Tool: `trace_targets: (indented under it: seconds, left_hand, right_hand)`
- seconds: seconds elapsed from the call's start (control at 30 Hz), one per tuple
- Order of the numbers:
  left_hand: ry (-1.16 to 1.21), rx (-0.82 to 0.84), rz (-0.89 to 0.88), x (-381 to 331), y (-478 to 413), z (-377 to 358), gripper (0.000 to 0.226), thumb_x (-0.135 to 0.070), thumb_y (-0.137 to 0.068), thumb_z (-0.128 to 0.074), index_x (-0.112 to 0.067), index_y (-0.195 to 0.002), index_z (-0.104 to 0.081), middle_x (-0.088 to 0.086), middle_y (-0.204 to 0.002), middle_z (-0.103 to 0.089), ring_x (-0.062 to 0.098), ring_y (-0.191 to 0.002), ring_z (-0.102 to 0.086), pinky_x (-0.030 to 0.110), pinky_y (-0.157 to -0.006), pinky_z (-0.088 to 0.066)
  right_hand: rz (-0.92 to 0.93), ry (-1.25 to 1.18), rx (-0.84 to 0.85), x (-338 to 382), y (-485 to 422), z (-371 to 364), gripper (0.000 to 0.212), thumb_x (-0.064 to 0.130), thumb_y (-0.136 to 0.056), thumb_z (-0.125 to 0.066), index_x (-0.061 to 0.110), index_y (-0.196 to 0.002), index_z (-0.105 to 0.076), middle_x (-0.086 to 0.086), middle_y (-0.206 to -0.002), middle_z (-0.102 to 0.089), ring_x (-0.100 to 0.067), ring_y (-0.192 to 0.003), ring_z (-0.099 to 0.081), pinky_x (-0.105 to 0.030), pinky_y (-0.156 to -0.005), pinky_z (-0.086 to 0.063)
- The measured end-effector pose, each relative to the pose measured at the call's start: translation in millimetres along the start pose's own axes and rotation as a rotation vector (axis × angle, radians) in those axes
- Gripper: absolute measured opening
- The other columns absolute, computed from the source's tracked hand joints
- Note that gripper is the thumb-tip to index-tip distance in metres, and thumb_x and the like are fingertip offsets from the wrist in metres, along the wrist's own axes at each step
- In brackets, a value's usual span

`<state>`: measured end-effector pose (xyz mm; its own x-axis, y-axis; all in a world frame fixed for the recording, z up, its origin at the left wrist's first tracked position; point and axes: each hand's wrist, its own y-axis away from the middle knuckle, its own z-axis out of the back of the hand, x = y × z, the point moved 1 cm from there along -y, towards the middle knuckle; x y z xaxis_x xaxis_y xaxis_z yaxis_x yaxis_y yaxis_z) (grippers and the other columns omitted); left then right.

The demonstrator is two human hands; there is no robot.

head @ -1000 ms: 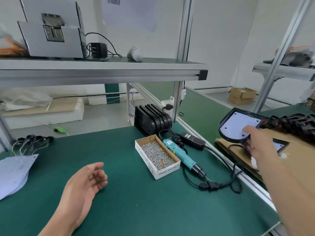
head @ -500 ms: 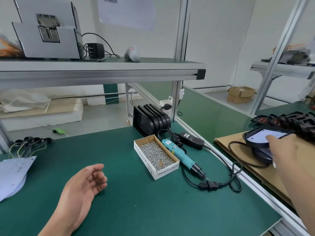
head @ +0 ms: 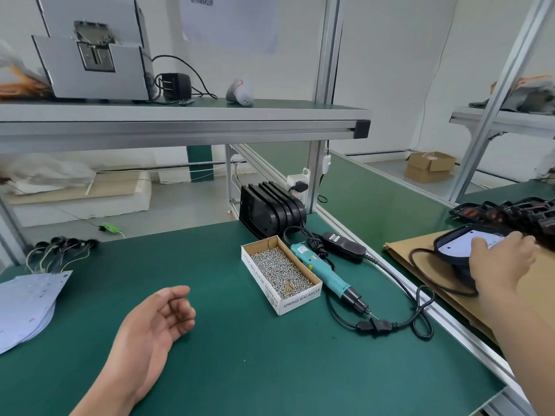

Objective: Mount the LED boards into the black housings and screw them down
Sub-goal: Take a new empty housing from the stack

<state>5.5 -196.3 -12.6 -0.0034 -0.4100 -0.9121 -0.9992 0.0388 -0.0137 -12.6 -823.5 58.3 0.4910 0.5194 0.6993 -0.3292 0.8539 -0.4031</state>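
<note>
A: Task piece?

B: Black housing (head: 450,246) with a white LED board (head: 459,247) seated in it, dark spots dotted over the board face. It lies tilted on a second dark housing, on the cardboard sheet (head: 417,256) of the right-hand bench. A black cable (head: 432,280) loops from it over the cardboard.

A: Hands?

B: Right hand (head: 500,265) is on it: thumb on the white face, fingers curled over the right rim. Left hand (head: 154,322) rests palm-up on the green mat (head: 270,370), fingers loosely bent, holding nothing.

A: Around it?

B: A heap of black housings (head: 519,211) just behind the right hand. Across the aluminium rail (head: 450,328), on the near bench: teal electric screwdriver (head: 324,274) beside the screw box (head: 280,274), touching or nearly so; power adapter (head: 345,246) behind it; a row of empty housings (head: 270,211) standing on edge at the back. Stack of bare LED boards (head: 27,307) at the far left edge.

A: Room?

B: Open mat from the left hand to the screw box and forward to the near edge. Screwdriver cord (head: 420,319) loops close to the rail. Shelf (head: 180,121) overhangs the back.
</note>
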Motion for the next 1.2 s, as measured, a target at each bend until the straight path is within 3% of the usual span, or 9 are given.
trace_targets:
  seconds: [0.1, 0.17, 0.37, 0.53, 0.73, 0.83, 1.0, 1.07, 1.2]
  left_hand:
    - [0.004, 0.002, 0.004, 0, 0, -1, 0.037, -0.03, -0.105, -0.051, -0.001, -0.12, -0.069, 0.015, -0.092, -0.063, 0.03, -0.085, -0.066, 0.051, -0.087, -0.051]
    - [0.011, 0.001, 0.002, -1, 0, -2, 0.036, -0.031, -0.105, -0.052, -0.002, -0.119, -0.069, 0.015, -0.091, -0.063, 0.03, -0.085, -0.066, 0.05, -0.087, -0.051]
    - [0.01, 0.004, 0.001, -1, 1, -3, 0.038, -0.032, -0.102, -0.055, -0.001, -0.121, -0.067, 0.014, -0.091, -0.063, 0.028, -0.086, -0.066, 0.049, -0.084, -0.052]
    - [0.004, 0.003, 0.003, -3, 4, -7, 0.044, -0.036, -0.094, -0.059, -0.002, -0.12, -0.068, 0.015, -0.092, -0.064, 0.029, -0.087, -0.066, 0.048, -0.084, -0.053]
    - [0.015, -0.014, 0.014, -6, 7, -11, 0.049, -0.038, -0.09, -0.063, 0.0, -0.12, -0.069, 0.015, -0.091, -0.065, 0.029, -0.087, -0.066, 0.047, -0.082, -0.054]
    - [0.016, -0.02, 0.025, -9, 8, -14, 0.055, -0.044, -0.08, -0.071, -0.002, -0.117, -0.071, 0.014, -0.09, -0.065, 0.029, -0.085, -0.065, 0.046, -0.081, -0.055]
    - [0.035, -0.025, 0.043, -13, 11, -17, 0.052, -0.047, -0.071, -0.075, -0.008, -0.105, -0.078, 0.016, -0.089, -0.064, 0.028, -0.084, -0.064, 0.042, -0.078, -0.055]
    - [0.044, -0.035, 0.046, -14, 12, -17, 0.055, -0.047, -0.072, -0.074, -0.006, -0.107, -0.076, 0.016, -0.088, -0.065, 0.028, -0.084, -0.064, 0.041, -0.077, -0.056]
    - [0.059, -0.058, 0.054, -15, 14, -17, 0.062, -0.047, -0.074, -0.072, -0.001, -0.115, -0.072, 0.017, -0.089, -0.066, 0.028, -0.084, -0.065, 0.04, -0.076, -0.056]
  right_hand:
    - [0.092, -0.016, -0.001, 4, 4, -2, 0.046, 0.023, -0.097, -0.061, -0.011, -0.126, -0.054, -0.034, -0.138, -0.048, -0.05, -0.138, -0.036, -0.059, -0.117, -0.03]
    - [0.165, -0.035, -0.014, 10, 12, -3, 0.051, 0.028, -0.093, -0.055, -0.012, -0.125, -0.056, -0.033, -0.129, -0.052, -0.048, -0.13, -0.04, -0.058, -0.113, -0.033]
    - [0.299, -0.102, 0.045, 43, 39, -13, 0.057, 0.031, -0.092, -0.049, -0.005, -0.135, -0.061, -0.035, -0.133, -0.056, -0.046, -0.135, -0.04, -0.056, -0.115, -0.03]
    - [0.487, -0.138, 0.18, 83, 72, -42, 0.028, 0.018, -0.102, -0.059, 0.007, -0.124, -0.073, -0.022, -0.123, -0.067, -0.041, -0.13, -0.046, -0.052, -0.115, -0.032]
    - [0.731, -0.189, 0.405, 154, 137, -78, 0.022, 0.019, -0.104, -0.062, 0.019, -0.119, -0.077, -0.006, -0.119, -0.072, -0.03, -0.126, -0.046, -0.038, -0.102, -0.035]
    - [0.85, -0.171, 0.499, 192, 165, -95, 0.023, 0.02, -0.103, -0.062, 0.02, -0.122, -0.077, -0.001, -0.119, -0.07, -0.025, -0.127, -0.045, -0.038, -0.1, -0.038]
    - [1.109, -0.085, 0.512, 238, 190, -122, 0.025, 0.015, -0.102, -0.061, 0.02, -0.122, -0.076, -0.004, -0.115, -0.072, -0.028, -0.122, -0.049, -0.04, -0.109, -0.036]
    - [1.238, 0.07, 0.515, 252, 195, -133, 0.031, 0.017, -0.104, -0.058, 0.025, -0.13, -0.072, -0.002, -0.117, -0.07, -0.027, -0.123, -0.051, -0.041, -0.116, -0.034]
    - [1.41, 0.445, 0.461, 272, 200, -140, 0.036, 0.02, -0.102, -0.059, 0.038, -0.132, -0.069, 0.002, -0.114, -0.063, -0.026, -0.115, -0.049, -0.039, -0.096, -0.042]
